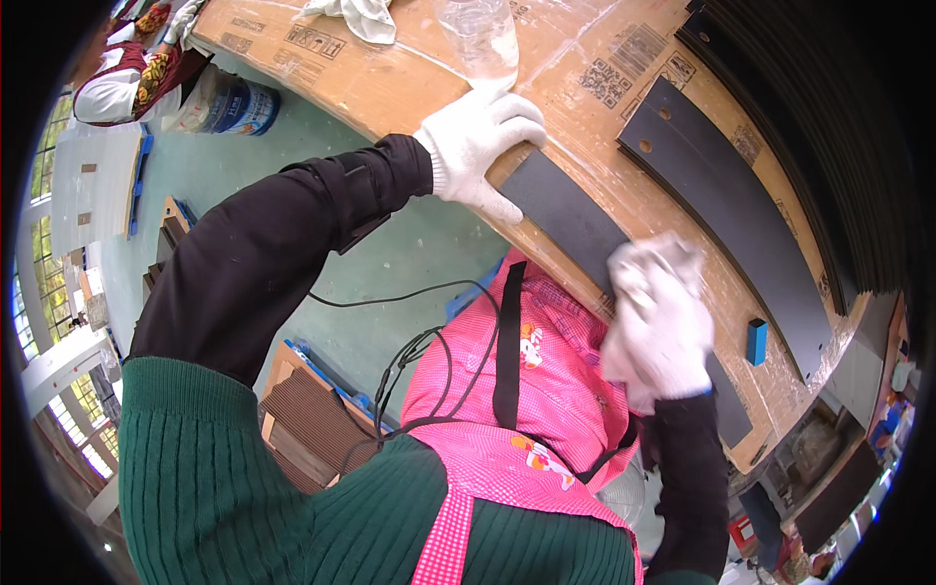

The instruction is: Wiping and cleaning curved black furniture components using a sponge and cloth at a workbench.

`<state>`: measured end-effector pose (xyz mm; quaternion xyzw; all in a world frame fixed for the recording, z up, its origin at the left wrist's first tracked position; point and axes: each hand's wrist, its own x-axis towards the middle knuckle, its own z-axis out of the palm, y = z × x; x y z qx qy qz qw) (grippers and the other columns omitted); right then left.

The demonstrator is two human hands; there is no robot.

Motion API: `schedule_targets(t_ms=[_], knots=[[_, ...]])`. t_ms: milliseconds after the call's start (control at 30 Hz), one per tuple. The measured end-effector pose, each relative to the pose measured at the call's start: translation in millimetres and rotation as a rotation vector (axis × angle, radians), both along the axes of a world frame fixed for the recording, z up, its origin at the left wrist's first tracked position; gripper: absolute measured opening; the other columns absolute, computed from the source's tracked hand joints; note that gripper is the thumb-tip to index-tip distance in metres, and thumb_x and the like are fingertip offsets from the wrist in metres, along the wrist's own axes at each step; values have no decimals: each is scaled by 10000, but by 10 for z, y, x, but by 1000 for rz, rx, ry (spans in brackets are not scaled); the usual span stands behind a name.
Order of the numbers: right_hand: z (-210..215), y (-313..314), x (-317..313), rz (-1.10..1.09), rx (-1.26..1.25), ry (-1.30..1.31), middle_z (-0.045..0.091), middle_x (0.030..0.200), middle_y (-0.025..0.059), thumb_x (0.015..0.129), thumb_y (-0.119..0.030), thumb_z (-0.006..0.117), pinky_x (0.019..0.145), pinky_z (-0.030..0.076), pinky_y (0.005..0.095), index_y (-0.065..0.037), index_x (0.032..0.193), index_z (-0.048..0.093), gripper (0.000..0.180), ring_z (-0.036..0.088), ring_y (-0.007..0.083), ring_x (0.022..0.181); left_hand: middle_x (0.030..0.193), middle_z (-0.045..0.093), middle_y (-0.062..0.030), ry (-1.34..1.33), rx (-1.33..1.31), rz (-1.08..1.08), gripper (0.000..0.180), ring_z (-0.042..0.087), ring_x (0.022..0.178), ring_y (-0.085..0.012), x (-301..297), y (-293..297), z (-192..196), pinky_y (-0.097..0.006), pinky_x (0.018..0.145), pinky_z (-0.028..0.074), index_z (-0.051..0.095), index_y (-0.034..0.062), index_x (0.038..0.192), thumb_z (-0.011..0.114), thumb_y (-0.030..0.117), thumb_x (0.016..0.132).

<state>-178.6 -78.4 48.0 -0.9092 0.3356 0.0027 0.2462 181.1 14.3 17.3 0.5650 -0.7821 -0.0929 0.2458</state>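
Note:
A long, narrow dark grey panel (565,207) lies along the near edge of the cardboard-covered table. My left hand (478,141), in a white knitted glove, grips its left end, with the thumb on the near edge and the fingers on the far side. Closed on a crumpled white cloth (655,263), my right hand (663,346) presses it onto the panel's surface; this glove is also white. Hand and cloth cover part of the panel, and its right end shows beyond my right wrist.
More dark panels (726,210) lie stacked beyond, beside a tall row of dark boards (819,127). On the table (556,68) are a clear bottle (480,44), a white rag (356,15) and a blue block (756,341). A bucket (229,102) and another person (132,83) are far left.

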Motion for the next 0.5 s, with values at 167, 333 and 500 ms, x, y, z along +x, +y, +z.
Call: schedule_targets(t_ms=[167, 333, 500], knots=[[190, -34, 92, -88, 90, 218, 744, 1059, 118, 936, -258, 642, 852, 588, 453, -141, 1137, 731, 248, 722, 339, 973, 1288, 614, -115, -80, 8, -26, 800, 538, 1227, -406, -26, 1, 73, -542, 1125, 423, 663, 133, 1306, 939, 486, 644], [-123, 0, 1225, 253, -348, -250, 764, 1084, 64, 938, -267, 593, 979, 537, 465, -148, 1100, 761, 261, 714, 262, 1051, 1288, 618, -110, -41, 12, -65, 790, 568, 1217, -385, -22, -85, 32, -565, 1173, 392, 670, 141, 1313, 943, 470, 648], [-50, 109, 746, 225, -263, -120, 735, 1095, 56, 953, -289, 603, 811, 598, 453, -161, 1099, 760, 249, 710, 258, 1023, 1320, 625, -96, -25, 40, -35, 825, 617, 1221, -364, -12, 15, -10, -647, 1267, 276, 679, 127, 1334, 958, 402, 608]])
